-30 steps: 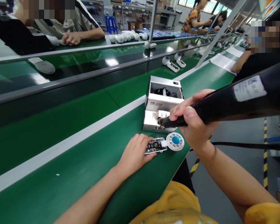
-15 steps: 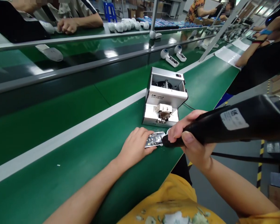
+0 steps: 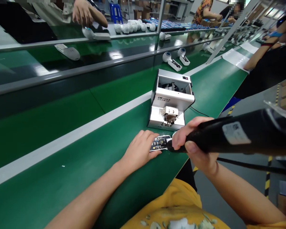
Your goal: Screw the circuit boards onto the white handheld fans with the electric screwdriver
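Note:
My left hand (image 3: 141, 147) is closed around the near end of a white handheld device housing with an exposed circuit board (image 3: 160, 143), which lies on the green bench. My right hand (image 3: 196, 141) grips a black electric screwdriver (image 3: 212, 135), held nearly level. Its nose end meets the right end of the board; the bit and any screw there are hidden. Just behind the board stands a silver screw feeder (image 3: 173, 98) with an open top.
A conveyor belt (image 3: 90, 101) runs beyond the bench, carrying two opened white devices (image 3: 173, 63) and a white cover (image 3: 68, 52). Across it, a co-worker's hand (image 3: 83, 14) is over another device (image 3: 95, 34). White round parts (image 3: 133, 27) sit behind. Another person's arm (image 3: 259, 54) rests at right.
The co-worker's hand across the line has lifted and moved right, with a white device now below it. The white cover has shifted right. My hands stay nearly in place.

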Action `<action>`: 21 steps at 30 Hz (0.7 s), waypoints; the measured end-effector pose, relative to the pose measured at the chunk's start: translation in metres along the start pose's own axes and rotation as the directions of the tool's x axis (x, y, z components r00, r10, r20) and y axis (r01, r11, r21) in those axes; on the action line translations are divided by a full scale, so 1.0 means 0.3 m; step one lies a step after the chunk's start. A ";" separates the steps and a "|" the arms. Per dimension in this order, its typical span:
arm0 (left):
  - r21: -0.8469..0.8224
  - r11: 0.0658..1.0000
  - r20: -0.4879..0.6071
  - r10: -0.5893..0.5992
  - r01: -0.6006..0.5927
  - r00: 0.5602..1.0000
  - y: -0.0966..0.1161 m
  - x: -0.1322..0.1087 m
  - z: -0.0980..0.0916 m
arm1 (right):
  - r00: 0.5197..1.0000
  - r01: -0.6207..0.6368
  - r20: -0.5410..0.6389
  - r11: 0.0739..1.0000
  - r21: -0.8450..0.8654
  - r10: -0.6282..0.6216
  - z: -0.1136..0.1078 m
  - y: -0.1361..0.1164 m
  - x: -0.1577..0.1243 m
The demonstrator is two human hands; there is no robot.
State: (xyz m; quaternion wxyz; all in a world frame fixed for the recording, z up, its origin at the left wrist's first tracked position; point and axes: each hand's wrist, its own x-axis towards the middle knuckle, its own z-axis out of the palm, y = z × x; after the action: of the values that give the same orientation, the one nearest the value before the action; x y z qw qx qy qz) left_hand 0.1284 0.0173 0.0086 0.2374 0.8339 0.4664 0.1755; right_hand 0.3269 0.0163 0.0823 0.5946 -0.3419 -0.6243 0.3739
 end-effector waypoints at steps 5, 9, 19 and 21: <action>-0.034 0.999 0.072 -0.035 0.037 0.997 -0.044 -0.030 -0.068 | 0.961 0.228 -0.187 0.965 0.132 -0.202 0.038 -0.073 0.150; -0.083 0.996 0.043 -0.041 0.044 0.998 -0.051 -0.029 -0.047 | 0.928 0.314 -0.234 0.947 0.067 -0.291 0.063 -0.036 0.212; -0.137 0.990 -0.045 -0.025 0.018 0.999 -0.038 -0.005 0.004 | 0.993 0.117 -0.051 0.977 0.177 -0.110 0.094 -0.028 0.132; -0.124 0.992 -0.050 -0.023 0.017 0.999 -0.039 -0.005 0.004 | 0.997 0.082 -0.021 0.970 0.230 -0.079 0.121 -0.004 0.116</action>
State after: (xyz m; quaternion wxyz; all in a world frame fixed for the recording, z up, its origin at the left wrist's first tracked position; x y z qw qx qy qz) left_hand 0.1203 0.0210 0.0009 0.2785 0.8080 0.4689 0.2229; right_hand 0.2886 0.0440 0.0999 0.6488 -0.2472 -0.5865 0.4172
